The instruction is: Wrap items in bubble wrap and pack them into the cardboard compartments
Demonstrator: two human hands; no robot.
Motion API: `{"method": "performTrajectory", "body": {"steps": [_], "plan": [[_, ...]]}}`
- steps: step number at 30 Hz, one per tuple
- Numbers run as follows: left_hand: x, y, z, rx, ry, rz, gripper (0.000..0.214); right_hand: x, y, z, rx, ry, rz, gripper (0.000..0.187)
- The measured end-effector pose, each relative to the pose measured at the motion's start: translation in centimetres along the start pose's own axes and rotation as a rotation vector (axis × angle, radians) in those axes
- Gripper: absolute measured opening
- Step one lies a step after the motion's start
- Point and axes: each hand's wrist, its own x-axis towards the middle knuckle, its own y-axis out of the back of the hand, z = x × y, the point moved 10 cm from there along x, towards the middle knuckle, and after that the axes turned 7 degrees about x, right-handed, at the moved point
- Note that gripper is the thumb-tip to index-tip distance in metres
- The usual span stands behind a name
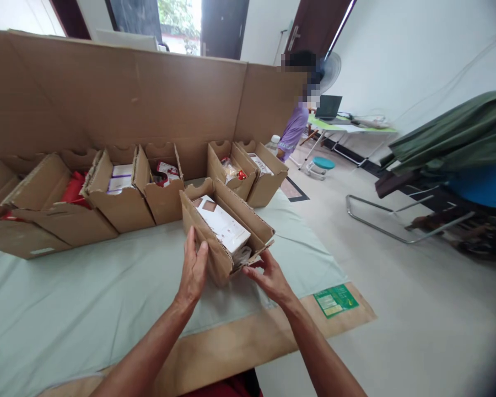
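A cardboard bin [217, 259] stands slightly tilted in front of the row, pulled out towards me. In it lie a white box [223, 220] with brown pictures and, at its front end, a clear plastic bag [242, 255]. My left hand [193, 270] is pressed along the bin's left side, fingers together and thumb raised. My right hand [268, 275] grips the front right corner, thumb at the front edge; some fingers are hidden behind the cardboard. Right behind the bin is another bin [248, 190] holding small packets with red and gold wrapping.
More cardboard bins [119, 212] with packaged goods line the table's back, before a tall cardboard screen [149, 99]. A pale green cloth [149, 275] covers the table. A person in a purple shirt [293, 129] is behind the screen. A chair with a green garment [458, 138] stands right.
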Motion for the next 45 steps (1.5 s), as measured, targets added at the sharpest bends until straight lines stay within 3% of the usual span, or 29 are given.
{"method": "performTrajectory", "body": {"steps": [5,9,15,19,22,32,38,41,43,45], "plan": [[1.2,-2.4,0.5,0.019,-0.029,0.017,0.077,3.3,0.1,0.1,0.029,0.045,0.009,0.055],[1.3,-3.1,-0.1,-0.002,-0.017,0.030,0.075,4.2,0.0,0.1,0.018,0.049,0.013,0.054],[4.7,-1.4,0.1,-0.021,-0.027,0.063,0.071,5.4,-1.5,-0.5,-0.127,0.034,0.107,0.049],[7.7,-0.2,0.3,-0.040,-0.021,0.086,0.073,8.0,-3.0,-1.2,-0.387,-0.002,0.189,0.048],[8.6,0.2,-0.2,-0.043,-0.005,0.081,0.073,10.6,-4.0,-1.6,-0.560,-0.041,0.238,0.040],[6.9,-0.3,-5.4,0.028,0.158,-0.003,0.077,16.8,-7.2,-2.8,-0.858,-0.158,0.276,0.048],[4.4,1.4,-5.4,0.056,0.165,-0.036,0.070,16.1,-5.6,-3.0,-0.868,-0.266,0.276,0.047],[2.2,2.7,-5.5,0.065,0.165,-0.028,0.063,15.4,-7.4,-6.0,-0.789,-0.067,0.191,0.030],[0.8,3.3,-5.8,0.081,0.181,-0.031,0.062,15.2,-10.9,-9.4,-0.739,0.138,0.081,0.028],[-0.4,3.4,-6.1,0.107,0.205,-0.055,0.061,15.5,-15.2,-12.2,-0.746,0.275,-0.051,0.041]]}}
